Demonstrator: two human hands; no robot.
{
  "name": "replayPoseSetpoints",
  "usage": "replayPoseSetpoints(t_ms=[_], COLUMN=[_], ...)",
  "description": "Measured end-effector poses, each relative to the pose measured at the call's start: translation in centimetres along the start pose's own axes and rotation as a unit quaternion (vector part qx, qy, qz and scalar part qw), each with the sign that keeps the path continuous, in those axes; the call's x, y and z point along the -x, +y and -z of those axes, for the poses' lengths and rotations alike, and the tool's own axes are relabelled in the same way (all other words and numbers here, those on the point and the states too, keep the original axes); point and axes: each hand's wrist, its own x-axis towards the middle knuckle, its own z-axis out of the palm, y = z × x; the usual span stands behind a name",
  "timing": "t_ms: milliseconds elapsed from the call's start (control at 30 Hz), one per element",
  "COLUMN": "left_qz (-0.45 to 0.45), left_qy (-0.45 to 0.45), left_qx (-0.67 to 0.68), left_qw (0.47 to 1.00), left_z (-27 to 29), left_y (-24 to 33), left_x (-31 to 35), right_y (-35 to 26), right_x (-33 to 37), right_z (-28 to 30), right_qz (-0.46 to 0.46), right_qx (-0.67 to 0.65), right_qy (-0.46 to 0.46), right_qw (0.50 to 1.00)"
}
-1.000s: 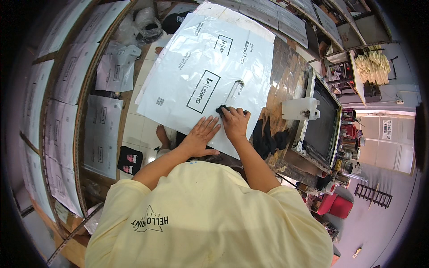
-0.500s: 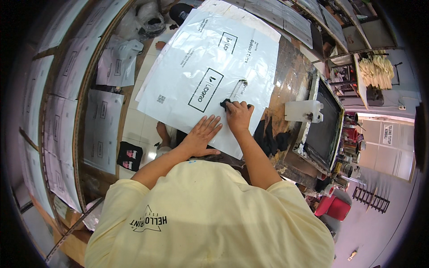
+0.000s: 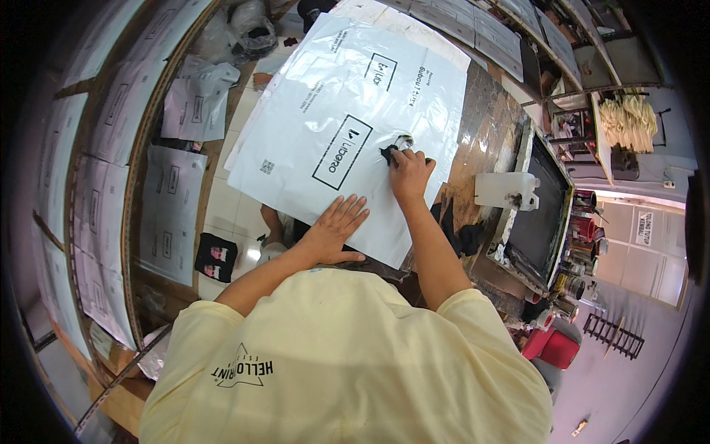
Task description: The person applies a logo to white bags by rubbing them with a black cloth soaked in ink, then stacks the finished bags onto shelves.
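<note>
A large white plastic sheet with black printed boxes and lettering covers the table in front of me. My left hand lies flat on its near edge, fingers spread. My right hand has its fingers closed round a small black cloth and presses it against the sheet, right of the larger printed box. A dark smudge shows just beyond the cloth. Part of the cloth is hidden under my fingers.
Right of the sheet, dark cloths and a whitish plastic jug rest on the stained wooden table. A framed screen leans beyond them, beside several paint cans. Racks with printed white sheets stand left.
My right hand has slid the black cloth farther from me and slightly right across the sheet, up to the smudge. My left hand stays nearly in place.
</note>
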Motion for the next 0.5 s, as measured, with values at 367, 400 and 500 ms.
replayPoseSetpoints(t_ms=[367, 400, 500], left_qz=[-0.002, -0.002, 0.0], left_qy=[-0.016, -0.016, -0.02], left_qx=[0.002, 0.003, 0.004], left_qw=[1.0, 1.0, 1.0], left_z=[0.2, 0.2, 0.3], left_y=[0.0, 0.0, 0.0], left_x=[-0.2, -0.2, -0.2], right_y=[1.6, 1.7, 1.7], right_x=[-3.9, -4.0, -4.0], right_z=[-1.3, -1.5, -1.9], right_qz=[-0.054, -0.069, -0.112], right_qx=[0.04, 0.043, 0.045], right_qy=[0.021, 0.021, 0.029], right_qw=[0.998, 0.996, 0.992])
